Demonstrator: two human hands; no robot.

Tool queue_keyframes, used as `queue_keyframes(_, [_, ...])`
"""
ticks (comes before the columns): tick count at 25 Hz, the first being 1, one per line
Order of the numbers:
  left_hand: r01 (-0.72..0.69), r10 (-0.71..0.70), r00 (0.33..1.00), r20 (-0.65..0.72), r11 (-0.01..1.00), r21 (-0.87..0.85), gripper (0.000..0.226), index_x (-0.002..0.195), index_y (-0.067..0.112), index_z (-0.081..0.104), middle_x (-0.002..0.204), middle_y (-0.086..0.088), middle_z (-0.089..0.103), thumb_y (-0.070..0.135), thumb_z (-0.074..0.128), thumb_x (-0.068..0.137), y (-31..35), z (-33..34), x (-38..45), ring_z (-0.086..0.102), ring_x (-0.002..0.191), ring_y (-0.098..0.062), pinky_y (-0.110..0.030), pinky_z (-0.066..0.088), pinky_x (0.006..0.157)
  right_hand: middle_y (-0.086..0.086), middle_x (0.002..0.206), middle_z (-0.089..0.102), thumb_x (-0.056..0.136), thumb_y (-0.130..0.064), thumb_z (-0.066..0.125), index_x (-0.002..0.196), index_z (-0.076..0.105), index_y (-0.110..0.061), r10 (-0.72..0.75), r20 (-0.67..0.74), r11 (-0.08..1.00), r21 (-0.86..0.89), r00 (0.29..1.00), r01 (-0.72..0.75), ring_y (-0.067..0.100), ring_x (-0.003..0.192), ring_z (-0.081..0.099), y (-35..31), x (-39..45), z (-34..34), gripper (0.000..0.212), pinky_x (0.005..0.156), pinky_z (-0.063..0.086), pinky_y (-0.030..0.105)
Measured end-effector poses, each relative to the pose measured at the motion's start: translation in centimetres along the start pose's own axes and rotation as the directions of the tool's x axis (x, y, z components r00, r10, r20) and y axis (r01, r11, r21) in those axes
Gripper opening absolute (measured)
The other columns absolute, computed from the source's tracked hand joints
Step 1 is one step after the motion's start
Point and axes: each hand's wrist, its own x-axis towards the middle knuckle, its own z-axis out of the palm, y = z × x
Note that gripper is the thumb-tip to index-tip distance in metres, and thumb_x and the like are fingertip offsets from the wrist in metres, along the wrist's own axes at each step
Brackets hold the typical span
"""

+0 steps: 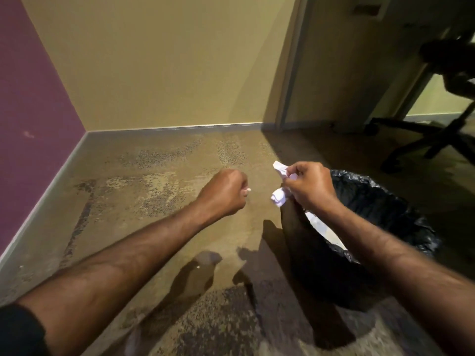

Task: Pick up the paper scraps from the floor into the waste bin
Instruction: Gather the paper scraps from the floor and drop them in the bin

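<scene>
My right hand [309,185] is closed around crumpled white paper scraps [279,183], which stick out above and below its fingers. It hovers over the near left rim of the waste bin [380,201], which is lined with a black plastic bag. White paper [317,222] lies inside the bin, partly hidden by my right forearm. My left hand [226,191] is a fist to the left of the bin, with a small white bit of paper [248,190] showing at its fingers. A tiny white speck [197,266] lies on the floor below my arms.
The worn speckled floor [144,191] runs to a yellow wall with a grey skirting board [174,128] and a purple wall [33,111] at left. A black office chair base [431,142] stands at the back right, beside a door frame [290,86].
</scene>
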Motion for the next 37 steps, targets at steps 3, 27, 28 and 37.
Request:
queue_keyframes(3, [-0.098, 0.096, 0.995, -0.034, 0.993, -0.07, 0.011, 0.079, 0.019, 0.068, 0.078, 0.002, 0.065, 0.016, 0.07, 0.09, 7.7, -0.4, 2.0, 0.06, 0.073, -0.015, -0.027, 0.048, 0.058, -0.005, 0.06, 0.068, 0.084, -0.005, 0.072, 0.068, 0.067, -0.02, 0.071, -0.088, 0.997, -0.013, 0.994, -0.072, -0.001, 0.048, 0.064, 2.8, 0.6, -4.4, 0.022, 0.039, 0.048, 0.016])
queue_keyframes(27, [-0.246, 0.249, 0.968, -0.04, 0.967, 0.066, 0.065, 0.16, 0.02, 0.02, 0.169, 0.0, 0.014, 0.027, 0.052, 0.104, 9.4, 1.9, 2.6, 0.016, 0.154, -0.025, -0.052, 0.014, 0.122, 0.011, 0.167, -0.002, 0.103, -0.044, 0.039, 0.158, 0.011, -0.013, -0.091, -0.003, 0.848, -0.525, 0.996, 0.075, 0.032, 0.154, -0.003, 4.0, -1.8, -4.1, 0.069, 0.12, 0.006, 0.057])
queue_keyframes(28, [-0.239, 0.242, 0.969, -0.045, 0.968, 0.078, 0.065, 0.16, 0.02, 0.019, 0.169, 0.0, 0.014, 0.028, 0.051, 0.104, 8.3, 1.6, 2.2, 0.016, 0.154, -0.025, -0.052, 0.014, 0.122, 0.011, 0.167, -0.003, 0.103, -0.043, 0.038, 0.158, 0.01, -0.012, -0.108, 0.006, 0.846, -0.525, 0.994, 0.094, 0.032, 0.154, -0.003, 3.2, -1.7, -3.3, 0.069, 0.121, 0.005, 0.057])
queue_keyframes(37, [-0.048, 0.051, 0.999, -0.018, 0.993, 0.111, 0.063, 0.159, 0.02, 0.027, 0.166, -0.001, 0.026, 0.023, 0.055, 0.102, -5.0, 0.8, -2.5, 0.026, 0.151, -0.023, -0.044, 0.022, 0.121, 0.013, 0.167, -0.001, 0.104, -0.031, 0.038, 0.158, 0.006, -0.009, -0.281, 0.158, 0.838, -0.441, 0.947, 0.322, 0.033, 0.154, -0.001, -2.3, -3.6, 6.9, 0.067, 0.123, 0.003, 0.051])
